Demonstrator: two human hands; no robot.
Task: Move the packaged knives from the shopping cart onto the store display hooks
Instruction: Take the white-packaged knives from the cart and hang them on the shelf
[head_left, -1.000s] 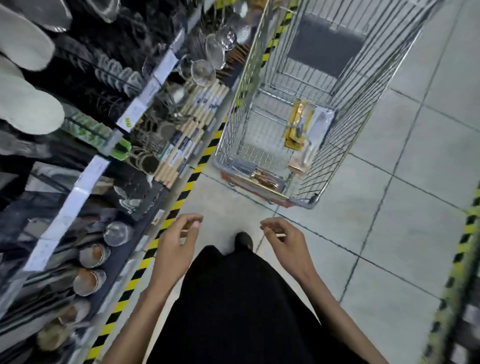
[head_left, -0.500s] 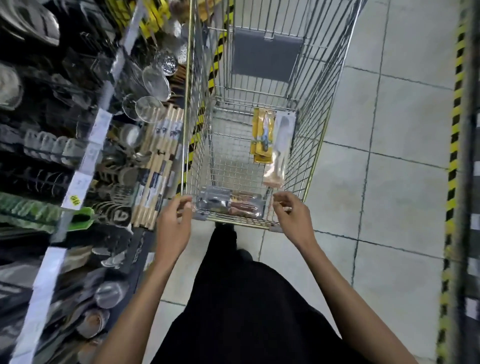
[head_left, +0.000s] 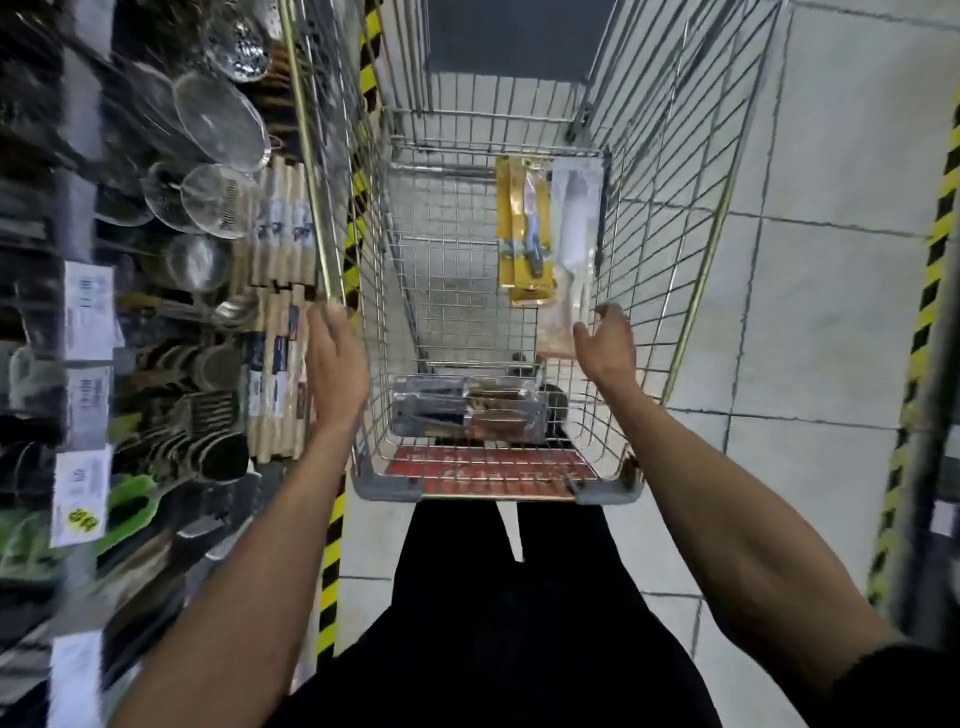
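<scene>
Fingers, left hand (head_left: 335, 358): straight and together, holding nothing, against or just beside the left rim of the shopping cart (head_left: 311, 156); we cannot tell whether they touch it.
Fingers, right hand (head_left: 605, 343): loosely curled and apart, empty, over the basket just beside the foot of the pale knife pack (head_left: 571, 234).
Packaged knives: we count the pale knife pack, a yellow pack (head_left: 524, 223) beside it, and clear packs (head_left: 467, 410) at the near end, all inside the cart.
Display: the shelving (head_left: 88, 306) on the left carries strainers (head_left: 218, 119) and rolling pins (head_left: 280, 223); it is blurred, so we cannot pick out the hooks.
Progress: we judge that nothing has been hung; every visible pack has yet to be lifted and hooked.
</scene>
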